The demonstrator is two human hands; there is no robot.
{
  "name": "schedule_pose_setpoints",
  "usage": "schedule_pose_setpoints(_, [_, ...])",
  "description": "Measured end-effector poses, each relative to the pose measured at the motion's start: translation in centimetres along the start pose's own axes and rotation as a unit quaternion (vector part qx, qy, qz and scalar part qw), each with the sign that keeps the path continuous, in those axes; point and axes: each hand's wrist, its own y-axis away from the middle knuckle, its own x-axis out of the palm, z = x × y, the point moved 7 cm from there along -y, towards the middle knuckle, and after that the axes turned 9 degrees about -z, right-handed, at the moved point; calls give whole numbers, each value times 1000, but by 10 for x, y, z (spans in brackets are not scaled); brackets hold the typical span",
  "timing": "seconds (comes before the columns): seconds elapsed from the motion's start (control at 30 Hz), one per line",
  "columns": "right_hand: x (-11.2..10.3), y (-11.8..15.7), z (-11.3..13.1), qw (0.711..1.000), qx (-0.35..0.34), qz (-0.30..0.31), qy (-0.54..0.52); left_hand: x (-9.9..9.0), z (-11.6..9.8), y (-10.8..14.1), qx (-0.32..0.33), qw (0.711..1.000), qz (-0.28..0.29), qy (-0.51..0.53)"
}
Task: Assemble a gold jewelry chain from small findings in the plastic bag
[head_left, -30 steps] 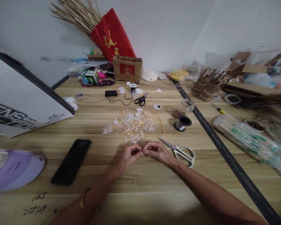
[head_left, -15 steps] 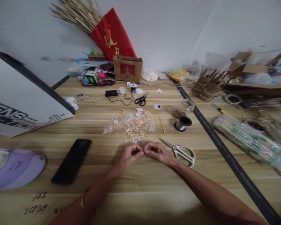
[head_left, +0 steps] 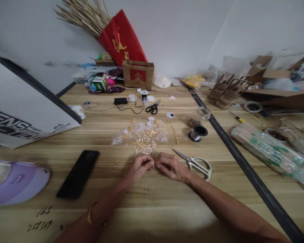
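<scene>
My left hand [head_left: 140, 167] and my right hand [head_left: 171, 166] rest on the wooden table [head_left: 152, 206] with their fingertips pinched together around something tiny; I cannot make out what it is. Just beyond the fingers lies a pile of small gold and silver beads [head_left: 143, 136] on clear plastic bags. White-handled scissors [head_left: 197, 164] lie right of my right hand. A spool of wire [head_left: 197, 132] and a gold chain [head_left: 173, 130] sit further back.
A black phone [head_left: 78, 173] lies at the left, a purple cap [head_left: 14, 180] beyond it, a white box [head_left: 22, 111] behind. Black scissors [head_left: 152, 107], a red bag [head_left: 121, 38] and a bundle of sticks [head_left: 267, 148] surround the spot.
Both hands have crept slightly away from me toward the bead pile while staying pinched together. Nothing else on the table has moved.
</scene>
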Motion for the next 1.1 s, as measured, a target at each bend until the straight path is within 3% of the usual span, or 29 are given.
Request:
schedule_pose_setpoints(0.3, [4, -1, 7, 996, -47, 32, 64, -1, 4, -1, 7, 1000, -10, 2])
schedule_pose_setpoints(1.1, [2, 1, -7, 998, 18, -6, 55, -3, -5, 3, 58, 995, -45, -68])
